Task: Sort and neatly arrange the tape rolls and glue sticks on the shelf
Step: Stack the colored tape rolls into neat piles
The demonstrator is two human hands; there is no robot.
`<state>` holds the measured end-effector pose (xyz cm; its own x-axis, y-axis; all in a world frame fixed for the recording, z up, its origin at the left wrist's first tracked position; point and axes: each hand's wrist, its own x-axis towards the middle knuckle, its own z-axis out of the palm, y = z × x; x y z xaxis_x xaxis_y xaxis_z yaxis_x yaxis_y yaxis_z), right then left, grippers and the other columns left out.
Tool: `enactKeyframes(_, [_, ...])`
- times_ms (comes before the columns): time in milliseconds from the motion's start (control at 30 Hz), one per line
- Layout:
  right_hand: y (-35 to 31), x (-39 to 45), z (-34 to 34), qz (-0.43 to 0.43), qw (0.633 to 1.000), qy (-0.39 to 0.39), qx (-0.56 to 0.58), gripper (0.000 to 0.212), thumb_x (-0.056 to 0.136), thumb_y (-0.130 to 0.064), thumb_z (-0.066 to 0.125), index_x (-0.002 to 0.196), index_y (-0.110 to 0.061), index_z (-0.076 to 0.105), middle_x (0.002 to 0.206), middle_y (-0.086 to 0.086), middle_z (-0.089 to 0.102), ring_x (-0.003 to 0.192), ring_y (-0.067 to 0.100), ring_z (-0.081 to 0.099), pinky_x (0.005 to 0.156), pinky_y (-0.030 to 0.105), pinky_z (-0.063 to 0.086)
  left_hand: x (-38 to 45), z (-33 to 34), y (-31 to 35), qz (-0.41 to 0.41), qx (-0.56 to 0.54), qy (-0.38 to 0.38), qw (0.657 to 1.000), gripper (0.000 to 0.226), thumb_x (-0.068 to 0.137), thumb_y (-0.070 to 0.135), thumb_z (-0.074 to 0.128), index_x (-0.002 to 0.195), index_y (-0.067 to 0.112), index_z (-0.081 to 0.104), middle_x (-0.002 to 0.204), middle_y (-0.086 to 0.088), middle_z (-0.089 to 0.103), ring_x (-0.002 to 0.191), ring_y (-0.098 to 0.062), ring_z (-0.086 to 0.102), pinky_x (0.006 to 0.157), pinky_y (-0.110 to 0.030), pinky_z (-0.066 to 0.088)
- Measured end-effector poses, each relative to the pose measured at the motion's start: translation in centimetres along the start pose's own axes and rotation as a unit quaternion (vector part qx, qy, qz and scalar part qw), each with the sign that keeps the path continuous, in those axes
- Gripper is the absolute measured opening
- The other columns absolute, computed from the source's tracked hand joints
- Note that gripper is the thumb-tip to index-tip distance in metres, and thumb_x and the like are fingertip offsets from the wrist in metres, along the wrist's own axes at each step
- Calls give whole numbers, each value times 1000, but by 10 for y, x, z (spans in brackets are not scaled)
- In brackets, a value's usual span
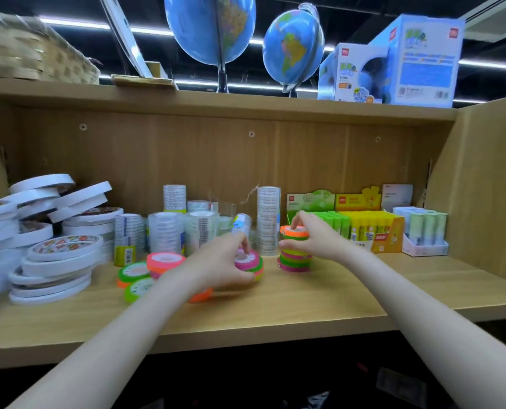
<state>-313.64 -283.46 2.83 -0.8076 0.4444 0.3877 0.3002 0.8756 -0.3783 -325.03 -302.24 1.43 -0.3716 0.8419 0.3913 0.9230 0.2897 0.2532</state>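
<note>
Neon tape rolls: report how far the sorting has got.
Done: glue sticks stand boxed at right, and a neon stack is built. In hand: right hand steadies that stack; left hand grips a pink roll. Left: loose neon rolls and tilted white tape piles.

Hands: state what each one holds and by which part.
Left hand grips a short pile of neon tape rolls by its top and side. Right hand grips the taller neon stack, fingers on its top roll, thumb against its side.
</note>
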Motion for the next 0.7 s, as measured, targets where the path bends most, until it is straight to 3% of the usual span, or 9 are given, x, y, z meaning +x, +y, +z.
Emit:
enactKeyframes(67, [2, -5, 4, -9, 1000, 17, 11, 46, 77, -40, 71, 107, -16, 46, 113, 3, 43, 105, 18, 47, 82, 24, 38, 2, 7, 7, 7, -3, -16, 1000, 36, 73, 38, 70, 96, 28, 45, 112, 3, 55, 105, -16, 52, 90, -33, 44])
enactKeyframes(200, [2, -19, -6, -46, 999, -10, -1, 36, 78, -38, 71, 99, -20, 48, 107, -3, 37, 98, 13, 44, 67, 11, 35, 6, 14, 3, 21, 4, -46, 999, 37, 73, 43, 68, 99, 30, 45, 116, 6, 53, 110, -13, 50, 93, -34, 43])
enactKeyframes(267, [0, -24, -13, -66, 997, -33, -8, 34, 77, -39, 72, 95, -23, 48, 107, -3, 40, 98, 12, 44, 72, 15, 37, 8, 10, 2, 30, -1, -48, 998, 42, 73, 51, 68, 102, 29, 49, 114, 7, 54, 105, -11, 50, 91, -30, 43])
enactKeyframes(400, [-4, -21, -30, -77, 995, -55, 32, 34, 76, -50, 68, 97, -28, 54, 111, -5, 53, 104, 11, 51, 89, 26, 46, 18, -4, 0, 46, -68, 25, 996, 31, 81, 49, 63, 100, 27, 54, 106, 10, 56, 99, -7, 51, 82, -23, 40])
enactKeyframes(500, [-7, -5, -45, -88, 993, 29, 74, 28, 80, -41, 67, 100, -24, 57, 111, -5, 58, 103, 9, 55, 88, 21, 47, 32, -8, -15, 39, -46, 100, 993, 15, 87, 30, 60, 99, 22, 55, 107, 2, 59, 103, -13, 55, 83, -24, 39])
enactKeyframes(567, [-10, 14, -49, -99, 992, 59, 48, 34, 81, -35, 68, 111, -25, 55, 117, -2, 55, 107, 10, 53, 94, 26, 45, 43, -9, -25, 28, -4, 103, 994, 20, 87, 27, 59, 105, 19, 56, 109, -1, 58, 105, -16, 53, 88, -28, 40])
enactKeyframes(700, [-19, 62, -36, -103, 994, 20, -2, 63, 77, -26, 74, 131, -25, 43, 128, 5, 41, 120, 15, 41, 102, 26, 36, 60, -8, -29, 71, 130, 147, 978, 23, 88, 32, 51, 108, 20, 57, 105, 3, 54, 102, -17, 51, 86, -30, 40])
